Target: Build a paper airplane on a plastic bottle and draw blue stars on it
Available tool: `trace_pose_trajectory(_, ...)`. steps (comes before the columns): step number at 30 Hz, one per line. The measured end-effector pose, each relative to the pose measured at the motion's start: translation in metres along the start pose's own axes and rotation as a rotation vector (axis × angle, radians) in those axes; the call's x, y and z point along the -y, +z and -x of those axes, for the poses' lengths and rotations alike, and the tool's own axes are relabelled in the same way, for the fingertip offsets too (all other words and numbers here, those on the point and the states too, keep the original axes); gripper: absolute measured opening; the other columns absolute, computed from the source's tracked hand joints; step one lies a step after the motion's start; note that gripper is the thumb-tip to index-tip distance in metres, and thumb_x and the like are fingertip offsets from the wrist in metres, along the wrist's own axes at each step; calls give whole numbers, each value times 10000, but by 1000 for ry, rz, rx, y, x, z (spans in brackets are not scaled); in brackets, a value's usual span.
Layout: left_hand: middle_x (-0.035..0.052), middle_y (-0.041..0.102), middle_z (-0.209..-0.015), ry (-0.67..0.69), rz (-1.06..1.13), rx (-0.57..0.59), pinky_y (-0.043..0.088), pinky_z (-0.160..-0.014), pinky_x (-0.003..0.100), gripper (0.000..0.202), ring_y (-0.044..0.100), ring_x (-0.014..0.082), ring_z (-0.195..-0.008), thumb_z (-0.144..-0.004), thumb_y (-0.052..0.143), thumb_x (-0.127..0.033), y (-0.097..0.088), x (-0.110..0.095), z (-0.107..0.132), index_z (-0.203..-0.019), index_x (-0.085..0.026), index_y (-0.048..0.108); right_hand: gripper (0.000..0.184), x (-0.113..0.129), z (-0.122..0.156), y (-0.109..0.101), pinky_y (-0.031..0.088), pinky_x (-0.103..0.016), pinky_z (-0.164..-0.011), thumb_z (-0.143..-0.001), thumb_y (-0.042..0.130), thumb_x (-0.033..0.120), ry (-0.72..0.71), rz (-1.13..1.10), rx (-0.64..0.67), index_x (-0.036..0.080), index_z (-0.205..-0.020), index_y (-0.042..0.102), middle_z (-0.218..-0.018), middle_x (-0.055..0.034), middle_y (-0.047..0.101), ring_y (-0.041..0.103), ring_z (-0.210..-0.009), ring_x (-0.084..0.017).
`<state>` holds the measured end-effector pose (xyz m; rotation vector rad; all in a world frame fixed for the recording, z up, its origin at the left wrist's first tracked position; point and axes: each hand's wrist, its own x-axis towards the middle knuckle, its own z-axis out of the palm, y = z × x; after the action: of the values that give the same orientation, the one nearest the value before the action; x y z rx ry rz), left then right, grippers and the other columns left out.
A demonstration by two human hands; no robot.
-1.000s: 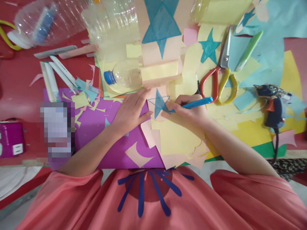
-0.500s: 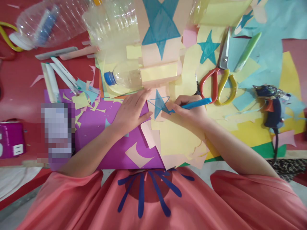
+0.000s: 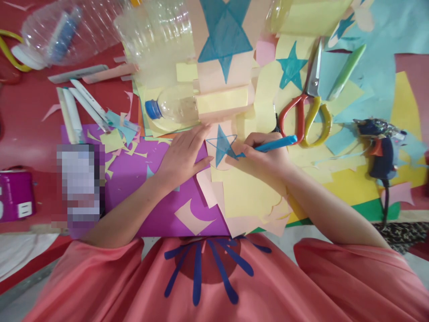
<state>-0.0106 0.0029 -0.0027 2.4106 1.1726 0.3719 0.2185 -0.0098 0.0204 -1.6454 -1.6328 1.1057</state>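
Note:
My right hand [image 3: 266,154] is closed around a blue marker [image 3: 276,144], its tip down at the lower right point of a star [image 3: 221,146]. That star is outlined in blue on a small pale pink paper [image 3: 214,163] and partly coloured in. My left hand [image 3: 183,154] lies flat with fingers stretched out, touching the paper's left edge. Just beyond sits a small plastic bottle [image 3: 177,105] with a blue cap, lying on its side and wrapped in pale yellow paper. A larger blue star [image 3: 225,38] is above it.
Scissors [image 3: 314,85] with red and yellow handles lie to the right, near a green cutter or pen [image 3: 348,71]. A glue gun [image 3: 382,154] rests far right. On the left are several white markers [image 3: 89,105], paper scraps, a phone [image 3: 80,183] and large clear bottles [image 3: 97,27].
Almost nothing differs. The marker in my right hand has tilted very slightly, and my left hand stays in place.

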Motion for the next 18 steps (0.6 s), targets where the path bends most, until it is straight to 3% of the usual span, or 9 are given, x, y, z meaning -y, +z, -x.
trace_pose_trajectory(5,148,449,-1522,-12,17,4,399,-1118,470,628,440,293,-1410,-950,554,-366,0,1,1,-1499,-205,296,338,-1,0,-3,260,-237,-459,-749,582,339,-34,-47,51,194,-488,424,-474,40,405,342,-483,-65)
trace_pose_trajectory(9,151,447,-1525,-28,-2,22,398,-1120,476,628,438,293,-1413,-942,566,-358,-1,0,0,-1492,-195,309,327,-4,-2,-6,296,-236,-456,-756,587,353,-91,-135,52,195,-497,466,-478,32,445,369,-485,-75)
trace_pose_trajectory(14,153,453,-1521,-39,-5,31,396,-1125,462,610,438,284,-1416,-943,568,-323,-2,-2,-1,-1484,-180,326,215,-7,-3,-4,446,-252,-530,-790,644,337,-157,-159,-105,203,-631,589,-603,9,597,536,-556,-109)
trace_pose_trajectory(18,170,448,-1522,-39,-7,40,386,-1130,477,598,436,297,-1415,-955,542,-319,-2,-3,-1,-1490,-166,324,148,-10,-4,-4,535,-289,-657,-775,701,373,-185,-159,-113,226,-771,701,-773,-27,713,661,-729,-160)
